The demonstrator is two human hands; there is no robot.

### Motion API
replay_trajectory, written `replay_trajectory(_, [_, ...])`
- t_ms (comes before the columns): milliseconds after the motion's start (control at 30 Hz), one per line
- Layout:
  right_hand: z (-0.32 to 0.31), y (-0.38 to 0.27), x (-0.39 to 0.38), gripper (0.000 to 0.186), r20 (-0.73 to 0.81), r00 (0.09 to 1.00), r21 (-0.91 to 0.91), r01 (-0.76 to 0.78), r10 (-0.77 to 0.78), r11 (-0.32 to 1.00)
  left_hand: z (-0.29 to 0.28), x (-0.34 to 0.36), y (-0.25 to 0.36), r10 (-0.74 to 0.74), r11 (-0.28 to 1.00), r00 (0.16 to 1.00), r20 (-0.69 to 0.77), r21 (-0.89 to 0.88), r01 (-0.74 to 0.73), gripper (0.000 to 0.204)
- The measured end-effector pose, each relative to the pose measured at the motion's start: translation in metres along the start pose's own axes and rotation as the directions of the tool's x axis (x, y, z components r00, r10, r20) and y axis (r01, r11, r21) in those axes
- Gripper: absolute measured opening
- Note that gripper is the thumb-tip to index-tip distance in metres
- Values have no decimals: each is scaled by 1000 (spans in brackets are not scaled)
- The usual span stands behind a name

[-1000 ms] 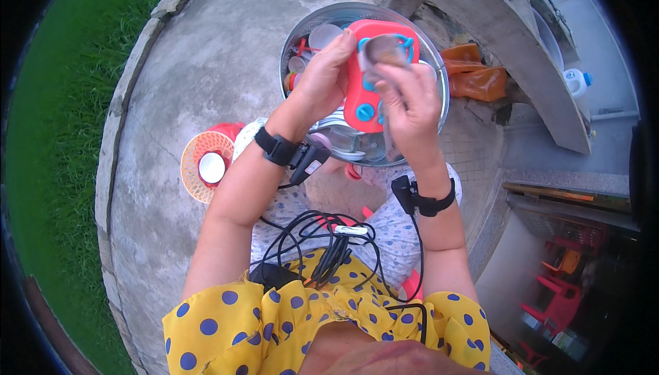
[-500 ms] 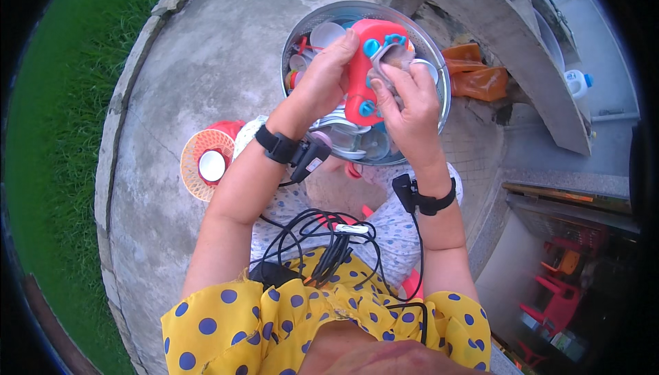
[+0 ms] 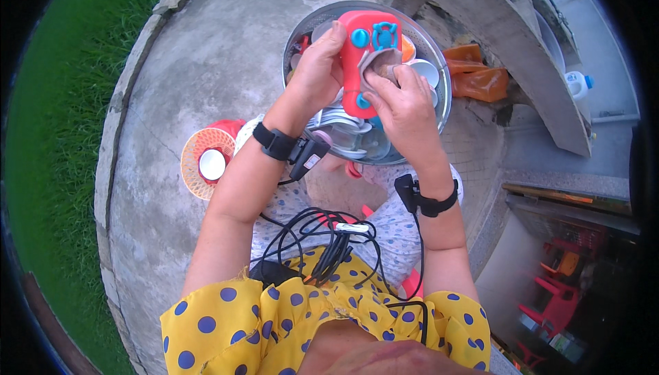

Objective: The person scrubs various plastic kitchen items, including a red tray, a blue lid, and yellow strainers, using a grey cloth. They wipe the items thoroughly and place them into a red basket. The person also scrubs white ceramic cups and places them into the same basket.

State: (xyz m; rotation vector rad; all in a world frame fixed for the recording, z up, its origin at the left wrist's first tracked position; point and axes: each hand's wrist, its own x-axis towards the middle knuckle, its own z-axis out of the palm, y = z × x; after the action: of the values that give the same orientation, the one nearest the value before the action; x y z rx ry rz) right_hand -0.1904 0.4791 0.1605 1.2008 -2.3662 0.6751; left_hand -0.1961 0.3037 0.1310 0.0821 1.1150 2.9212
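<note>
Red plastic, with blue knobs: the toy (image 3: 365,59) sits upright over the basin (image 3: 439,66), our left hand (image 3: 317,66) wrapped round its left edge. Our right hand (image 3: 405,104) pinches a brownish cloth (image 3: 381,66) and presses it to the toy's face. We judge the wiping midway; we cannot tell which parts are clean. Dishes (image 3: 357,131) lie in the basin below, an orange basket (image 3: 199,162) well apart.

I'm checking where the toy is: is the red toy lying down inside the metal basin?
No, the red toy is held up above the metal basin by the left hand, with the right hand pressing a cloth on it.
</note>
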Motion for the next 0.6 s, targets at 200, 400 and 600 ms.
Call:
replay_trajectory(200, [-12, 17, -4, 25, 16, 986, 290, -164, 167, 943, -1, -1, 9, 34, 999, 999, -26, 4, -34, 46])
replay_trajectory(400, [-8, 11, 4, 32, -275, 957, 192, -41, 94, 981, -3, -3, -9, -42, 967, 995, 96, 255, 16, 43])
replay_trajectory(600, [-5, 16, 1, 24, -295, 951, 6, -91, 89, 996, 2, -8, -4, -131, 949, 989, 72, 297, 105, 42])
